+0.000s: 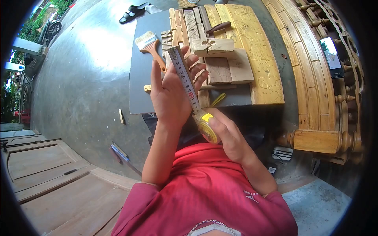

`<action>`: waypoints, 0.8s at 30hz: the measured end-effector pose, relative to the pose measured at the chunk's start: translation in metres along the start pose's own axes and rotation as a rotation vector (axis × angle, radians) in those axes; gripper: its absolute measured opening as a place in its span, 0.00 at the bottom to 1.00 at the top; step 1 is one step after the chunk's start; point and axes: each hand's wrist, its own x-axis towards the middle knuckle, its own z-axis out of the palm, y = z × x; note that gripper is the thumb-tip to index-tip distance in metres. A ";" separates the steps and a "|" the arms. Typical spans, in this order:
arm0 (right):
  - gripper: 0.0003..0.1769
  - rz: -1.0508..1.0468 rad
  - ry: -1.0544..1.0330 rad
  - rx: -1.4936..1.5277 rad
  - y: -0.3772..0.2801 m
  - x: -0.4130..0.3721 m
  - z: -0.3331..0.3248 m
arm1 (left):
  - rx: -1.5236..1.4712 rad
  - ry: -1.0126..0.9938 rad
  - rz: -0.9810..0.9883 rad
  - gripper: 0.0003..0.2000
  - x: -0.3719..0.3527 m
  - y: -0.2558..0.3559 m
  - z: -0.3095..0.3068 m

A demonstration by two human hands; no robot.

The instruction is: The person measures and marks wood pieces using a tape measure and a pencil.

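Observation:
My right hand [230, 135] grips a tape measure [207, 128] with a clear and yellow case, low in front of my red shirt. Its blade [184, 76] is drawn out up and to the left, with the numbers facing me. That blade lies across the upturned palm of my left hand [169, 96], whose thumb stands away and whose fingers are spread and slightly bent. Beyond the hands, a grey-topped table [147, 94] bears carved wood pieces, a wooden block [212, 46] and a paintbrush [150, 47] with an orange handle.
A yellow carved board [256, 55] lies along the table's right side, with a dark-handled tool [217, 27] nearby. At right, a wooden bench [307, 70] has a phone [331, 58] on it. Sandals [134, 12] and a blue tool [120, 152] lie on the floor. Wooden panels [59, 177] are at lower left.

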 end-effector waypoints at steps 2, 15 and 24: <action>0.33 -0.009 0.005 0.000 0.001 0.000 0.001 | -0.002 0.012 0.003 0.37 0.000 0.000 0.001; 0.33 0.007 -0.015 0.032 -0.001 0.000 0.000 | -0.050 0.009 -0.005 0.38 0.000 0.001 0.000; 0.33 -0.021 -0.003 0.014 0.001 0.000 0.000 | -0.040 0.000 -0.002 0.39 0.001 0.000 0.001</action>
